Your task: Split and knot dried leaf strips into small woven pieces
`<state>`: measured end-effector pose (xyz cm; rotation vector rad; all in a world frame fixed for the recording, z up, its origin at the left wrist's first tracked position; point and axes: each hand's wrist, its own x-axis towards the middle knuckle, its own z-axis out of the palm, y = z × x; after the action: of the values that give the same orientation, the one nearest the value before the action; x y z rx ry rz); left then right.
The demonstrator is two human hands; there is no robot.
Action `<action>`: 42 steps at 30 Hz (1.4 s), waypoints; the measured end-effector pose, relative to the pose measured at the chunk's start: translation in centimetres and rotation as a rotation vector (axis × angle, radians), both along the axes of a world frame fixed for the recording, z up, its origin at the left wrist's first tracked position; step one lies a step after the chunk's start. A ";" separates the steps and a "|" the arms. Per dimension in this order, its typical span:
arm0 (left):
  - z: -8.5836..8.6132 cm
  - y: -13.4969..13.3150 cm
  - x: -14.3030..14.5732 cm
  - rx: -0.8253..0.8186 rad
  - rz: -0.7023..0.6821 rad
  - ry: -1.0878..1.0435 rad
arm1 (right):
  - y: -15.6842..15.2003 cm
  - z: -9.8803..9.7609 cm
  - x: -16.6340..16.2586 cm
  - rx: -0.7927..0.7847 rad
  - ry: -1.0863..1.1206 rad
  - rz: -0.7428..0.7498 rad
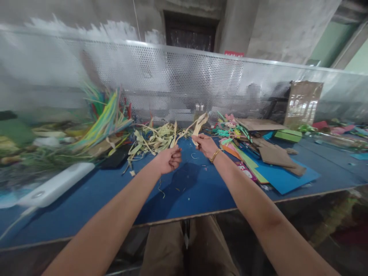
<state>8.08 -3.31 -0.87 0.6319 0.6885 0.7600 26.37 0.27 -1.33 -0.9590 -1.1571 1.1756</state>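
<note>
Over the middle of the table, my right hand [205,145] pinches a pale, dry corn husk [201,122] that stands up and curls at its top. To its left, my left hand [169,160] is closed with thumb and fingers together on a thin dry husk strip [175,132]. A narrow strand runs between the two hands; I cannot tell which piece it belongs to. Just behind my left hand lies a loose heap of yellowish-green husk strips [151,138]. Small husk scraps lie on the blue tabletop [186,191] beneath my hands.
At left are a white power strip [57,184], a black flat object [115,158] and a bundle of coloured stems [106,119]. A glass jar [199,109] stands behind. Cardboard pieces [276,153] and blue sheets [287,178] lie right. A perforated metal panel [178,73] borders the back.
</note>
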 end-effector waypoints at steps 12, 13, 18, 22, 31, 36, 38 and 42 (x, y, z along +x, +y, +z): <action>-1.1 1.5 1.6 0.118 0.068 0.114 | -2.1 -0.8 -0.7 0.040 -0.138 0.163; -1.2 1.1 1.7 0.161 0.090 0.148 | -2.1 -0.8 -0.6 0.060 -0.168 0.155; -1.7 0.3 2.6 0.285 0.085 0.311 | -2.0 -1.0 -1.0 0.153 -0.156 0.179; -1.6 0.4 2.6 0.310 0.078 0.322 | -1.8 -0.7 -0.9 0.193 -0.166 0.088; -1.8 1.1 1.5 0.348 0.157 0.401 | -1.4 0.3 0.8 0.183 -0.157 -0.074; -1.9 1.2 1.7 0.358 0.144 0.298 | -0.7 -0.3 1.0 0.147 -0.162 -0.018; -1.8 1.1 1.8 0.357 0.095 0.243 | -0.5 -0.7 0.9 0.118 -0.149 0.022; -1.7 0.9 2.0 0.355 0.038 0.233 | -0.2 -1.2 0.6 0.079 -0.093 0.103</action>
<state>10.04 -2.41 -2.60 1.0451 0.7871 0.8608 26.94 0.03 -2.49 -0.9109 -1.3316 1.1677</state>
